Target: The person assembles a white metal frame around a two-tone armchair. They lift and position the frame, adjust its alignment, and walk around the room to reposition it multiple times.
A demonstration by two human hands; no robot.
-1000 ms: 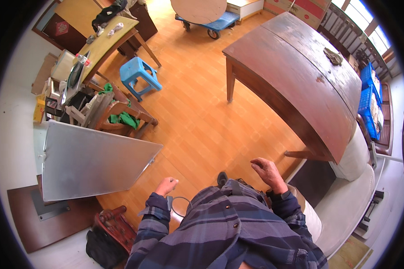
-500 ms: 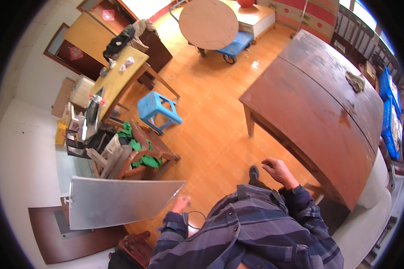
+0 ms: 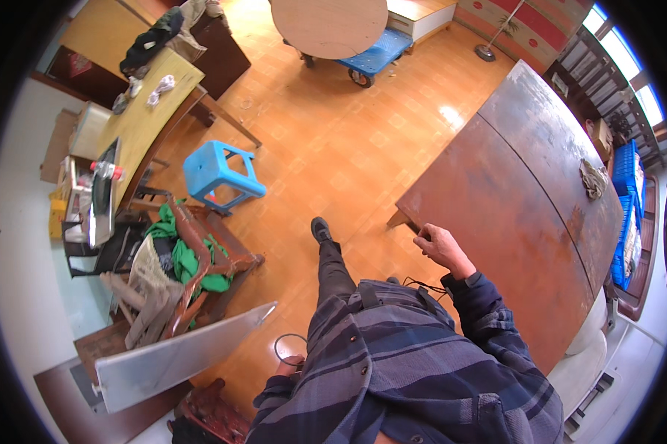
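My right hand (image 3: 444, 247) hangs over the near-left edge of the big brown wooden table (image 3: 511, 214), its fingers curled in and nothing visible in them. Whether it touches the table I cannot tell. Low beside my left hip is my left hand (image 3: 289, 365), partly hidden by the striped shirt (image 3: 415, 362). A thin dark cable loop (image 3: 290, 337) arches just above it; its grip on the loop does not show clearly. Another thin black cable (image 3: 427, 286) sticks out at my waist, below the right hand. A crumpled rag (image 3: 593, 179) lies on the tabletop.
A leaning pale panel (image 3: 185, 357) and a wooden chair (image 3: 237, 260) heaped with green cloth (image 3: 189, 259) stand at left. Beyond are a blue stool (image 3: 219, 176), a cluttered yellow table (image 3: 159, 96), and a blue trolley (image 3: 378, 55) with a round board (image 3: 330, 26). Blue crates (image 3: 626, 207) line the right.
I have stepped forward, one foot out ahead on the floor. The brown table is now closer, with my right hand over its edge. The panel and chair have shifted back toward the lower left.
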